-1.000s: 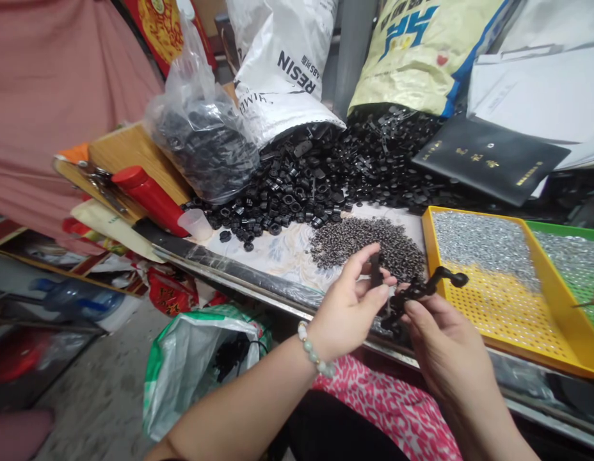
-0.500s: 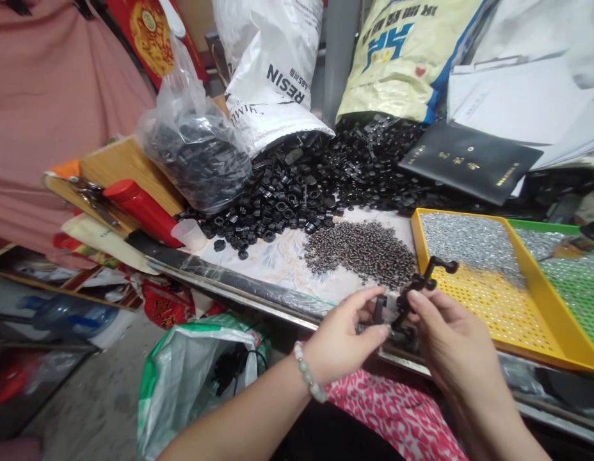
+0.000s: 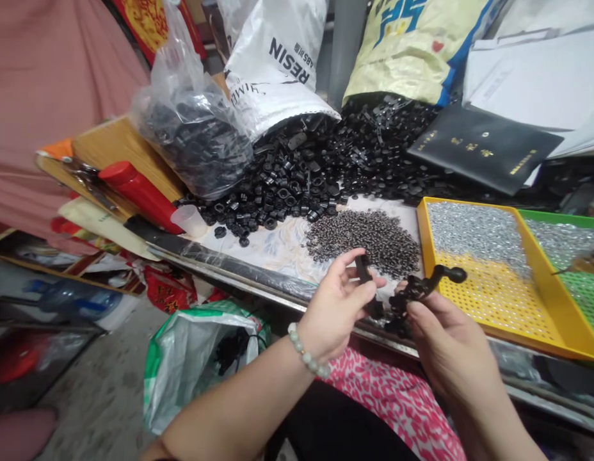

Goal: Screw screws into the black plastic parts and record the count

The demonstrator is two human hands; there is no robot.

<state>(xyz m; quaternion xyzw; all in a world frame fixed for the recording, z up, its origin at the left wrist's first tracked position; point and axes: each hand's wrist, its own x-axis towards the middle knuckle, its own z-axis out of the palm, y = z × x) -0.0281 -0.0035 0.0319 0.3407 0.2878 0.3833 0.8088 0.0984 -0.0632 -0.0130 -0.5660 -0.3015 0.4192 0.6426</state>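
Observation:
My left hand (image 3: 340, 301), with a beaded bracelet at the wrist, pinches a narrow black plastic piece (image 3: 363, 269) between thumb and fingers. In my right hand (image 3: 450, 333) is a black crank-shaped part (image 3: 429, 282) with a knobbed end pointing right. The two black pieces are close together above the table's front edge; whether they touch I cannot tell. Just beyond my hands lies a heap of small dark metal pieces (image 3: 369, 240). Behind it spreads a pile of black plastic parts (image 3: 282, 198), some of them ring-shaped.
To the right stand a yellow perforated tray (image 3: 541, 323) and a green tray (image 3: 585, 298) with small silvery pieces. A red bottle (image 3: 138, 195) and a clear cup (image 3: 190, 221) are at the left. An open sack (image 3: 182, 384) sits below the table edge.
My left hand has drawn slightly left, and its black piece has come apart from the crank-shaped part. That part has turned flatter in my right hand. The view has shifted a little.

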